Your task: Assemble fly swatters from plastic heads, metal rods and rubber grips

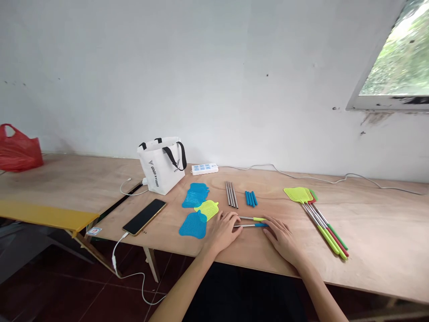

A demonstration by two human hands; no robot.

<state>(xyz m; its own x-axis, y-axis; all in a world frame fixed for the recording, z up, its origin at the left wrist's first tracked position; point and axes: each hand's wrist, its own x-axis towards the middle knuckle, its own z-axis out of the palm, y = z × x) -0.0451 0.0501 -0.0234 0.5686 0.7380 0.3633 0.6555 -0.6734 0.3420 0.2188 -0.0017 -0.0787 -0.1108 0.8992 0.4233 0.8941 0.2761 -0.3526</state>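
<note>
Two bare forearms (187, 281) are stretching up from the bottom edge over a wooden table (254, 255). Palm down, the left hand (224, 229) is covering the metal ends of two parallel rods, one with a yellow-green handle (258, 219), one with a blue handle (261, 225). The right hand (280, 236) is touching the handle ends; whether either hand is gripping or merely resting, I cannot tell. Assembled fly swatters (330, 237) are lying bundled to the right. A phone (144, 218) with a cable plugged in is lying at far left. Blue and yellow-green swatter heads (193, 225) are overlapping beside the left hand. Beyond the hands, metal tubes (232, 195) and loose blue handles (251, 198) are lying in groups. Behind the phone, a white tote bag (160, 172) is standing upright, its contents hidden. A power strip (204, 168) is sitting near it. Farther left, a red plastic bag (20, 154) is resting on another table (83, 174), its contents hidden too.
</note>
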